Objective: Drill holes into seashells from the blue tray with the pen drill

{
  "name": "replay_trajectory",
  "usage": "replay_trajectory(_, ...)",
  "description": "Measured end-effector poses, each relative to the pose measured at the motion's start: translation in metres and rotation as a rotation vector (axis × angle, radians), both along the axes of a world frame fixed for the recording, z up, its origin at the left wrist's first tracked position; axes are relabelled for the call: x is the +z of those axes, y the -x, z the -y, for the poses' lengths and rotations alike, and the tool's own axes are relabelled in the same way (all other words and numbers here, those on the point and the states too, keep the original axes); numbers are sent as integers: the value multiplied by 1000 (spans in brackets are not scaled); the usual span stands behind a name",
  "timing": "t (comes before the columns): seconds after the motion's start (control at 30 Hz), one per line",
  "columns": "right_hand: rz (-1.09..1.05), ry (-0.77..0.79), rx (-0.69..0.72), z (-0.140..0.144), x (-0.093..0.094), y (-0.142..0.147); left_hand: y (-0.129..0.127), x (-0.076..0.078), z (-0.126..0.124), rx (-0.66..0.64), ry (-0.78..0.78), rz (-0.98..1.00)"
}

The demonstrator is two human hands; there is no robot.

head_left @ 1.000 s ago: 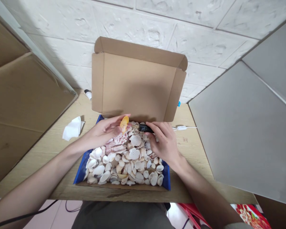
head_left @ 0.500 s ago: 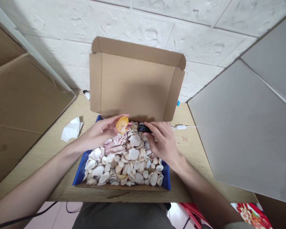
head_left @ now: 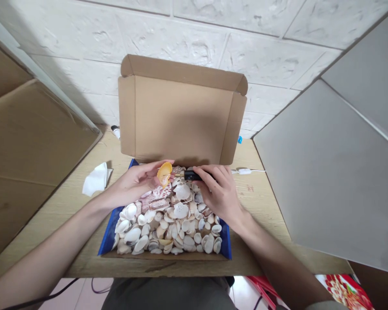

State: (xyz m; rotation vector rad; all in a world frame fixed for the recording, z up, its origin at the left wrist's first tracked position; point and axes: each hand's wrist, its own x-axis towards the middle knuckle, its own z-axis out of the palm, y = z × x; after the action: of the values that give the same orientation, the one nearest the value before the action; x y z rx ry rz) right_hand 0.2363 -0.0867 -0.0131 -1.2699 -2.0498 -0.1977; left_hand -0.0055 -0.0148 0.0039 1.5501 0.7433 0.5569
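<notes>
Tabletop (head_left: 67, 202) carries the cardboard box (head_left: 181, 116), lid up, w/ a heap of shells (head_left: 168, 224) inside. You're at the working step: left hand (head_left: 134, 183) has its fingers closed on the orange shell (head_left: 164, 173), held just above the heap at the box's far end. Right hand (head_left: 218, 189) fingers are wrapped around the black tool (head_left: 190, 175), tip pointing at the shell, v. near or touching; can't tell which. Next calls for a steady shell & fine tip contact. Vs 0.5 s ago: shell is turned more edge-on, tool is a bit closer.
</notes>
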Motion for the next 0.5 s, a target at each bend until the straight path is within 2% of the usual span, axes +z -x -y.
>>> replay_trajectory(0.5, 20, -16, 6, 1, 0, 0, 0, -1, -2, -56, -27, -3)
